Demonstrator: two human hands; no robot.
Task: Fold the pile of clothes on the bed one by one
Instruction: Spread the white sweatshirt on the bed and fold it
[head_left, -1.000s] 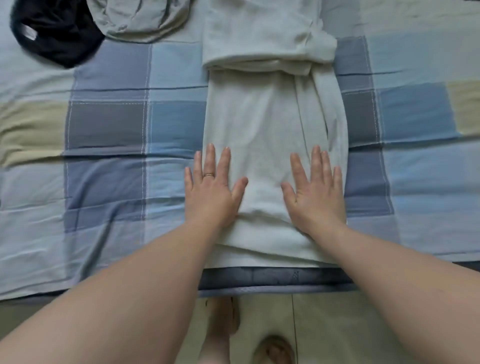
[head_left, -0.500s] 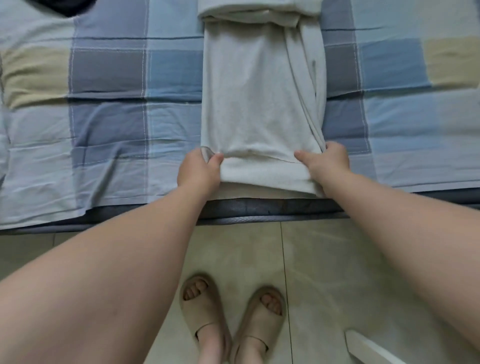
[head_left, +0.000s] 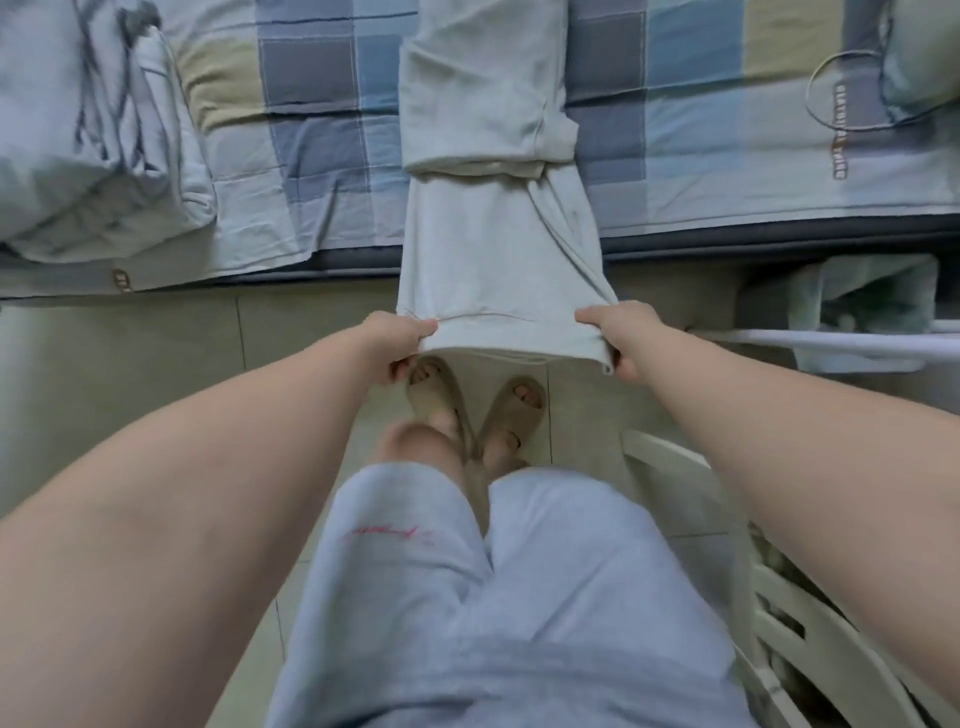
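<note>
A long pale grey-green garment (head_left: 493, 228), folded lengthwise into a narrow strip, runs from the checked bed (head_left: 322, 98) out over the bed's edge toward me. Its far part is doubled over on the bed. My left hand (head_left: 397, 340) grips the near left corner of the hem. My right hand (head_left: 615, 332) grips the near right corner. Between the two hands the hem is stretched taut, lifted off the bed above the floor and my feet.
A folded pale blue bundle (head_left: 93, 150) lies at the bed's left edge. A light item with a cord loop (head_left: 852, 88) lies at the right. A white chair (head_left: 753, 571) stands close on my right, and a white rail with a green cloth (head_left: 857, 306) beyond it.
My hands went from pressing flat on the garment to gripping its near hem corners. They have pulled the hem toward me, off the bed's edge, as I stepped back.
</note>
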